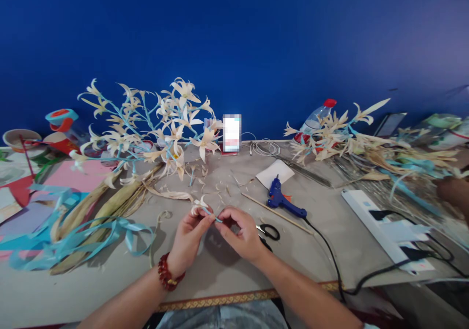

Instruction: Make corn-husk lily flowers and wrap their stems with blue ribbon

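Note:
My left hand (188, 241), with a red bead bracelet on its wrist, pinches a small cream husk flower (200, 205) at its base. Just to its right, my right hand (240, 233) pinches the flower's thin light-blue stem (214, 216). Both hands hover close together above the grey table (110, 290), near its front edge. Black-handled scissors (268, 232) lie just right of my right hand. A blue glue gun (280, 198) rests a little farther back, its black cord trailing off to the right.
A tall branch of cream flowers on blue stems (154, 123) stands at back left, above dried husks (106, 207) and loose blue ribbon (73, 236). A second flower spray (337, 133), a plastic bottle (317, 116), a white power strip (381, 226) and a thin wooden stick (274, 213) lie to the right.

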{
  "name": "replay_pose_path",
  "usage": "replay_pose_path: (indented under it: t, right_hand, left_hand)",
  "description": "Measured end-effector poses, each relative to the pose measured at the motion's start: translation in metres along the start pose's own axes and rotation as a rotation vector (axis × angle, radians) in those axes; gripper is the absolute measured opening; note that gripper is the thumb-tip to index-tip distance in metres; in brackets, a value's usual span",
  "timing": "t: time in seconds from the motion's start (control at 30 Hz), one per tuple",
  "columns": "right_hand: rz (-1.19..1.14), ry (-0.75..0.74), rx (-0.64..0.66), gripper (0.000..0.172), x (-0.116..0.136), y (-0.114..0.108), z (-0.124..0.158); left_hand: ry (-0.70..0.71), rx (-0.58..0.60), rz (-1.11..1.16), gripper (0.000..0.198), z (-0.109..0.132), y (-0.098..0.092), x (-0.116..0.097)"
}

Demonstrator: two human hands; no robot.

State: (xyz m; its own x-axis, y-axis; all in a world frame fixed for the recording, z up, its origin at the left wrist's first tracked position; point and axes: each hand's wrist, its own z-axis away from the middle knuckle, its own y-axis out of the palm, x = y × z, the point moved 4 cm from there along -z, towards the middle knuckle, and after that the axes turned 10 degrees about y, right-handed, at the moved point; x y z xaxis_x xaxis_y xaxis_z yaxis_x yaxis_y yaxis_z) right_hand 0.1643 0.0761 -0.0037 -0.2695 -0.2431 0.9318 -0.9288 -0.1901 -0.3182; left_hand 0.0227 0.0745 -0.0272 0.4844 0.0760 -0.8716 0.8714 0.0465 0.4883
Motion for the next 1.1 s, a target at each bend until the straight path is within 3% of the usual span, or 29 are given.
replay_pose_path:
  t: [0.37, 0.57, 0.9, 1.1]
  right_hand:
    - [-0.148, 0.118, 0.094, 0.033, -0.005, 0.001, -0.001]
    - [-0.164, 0.162, 0.104, 0.021, -0.011, 0.006, 0.000]
    - [-0.370, 0.242, 0.170, 0.039, -0.014, 0.008, -0.001]
    - [-0.457, 0.314, 0.202, 0.035, -0.018, 0.012, 0.000]
  left_hand:
    - [-0.014, 0.032, 0.006, 0.015, -0.001, 0.005, -0.004]
    - [-0.027, 0.027, 0.016, 0.014, 0.000, 0.003, -0.003]
    - [-0.042, 0.035, -0.019, 0.016, 0.002, 0.006, -0.003]
    - [-0.045, 0.033, -0.027, 0.017, 0.001, 0.005, -0.003]
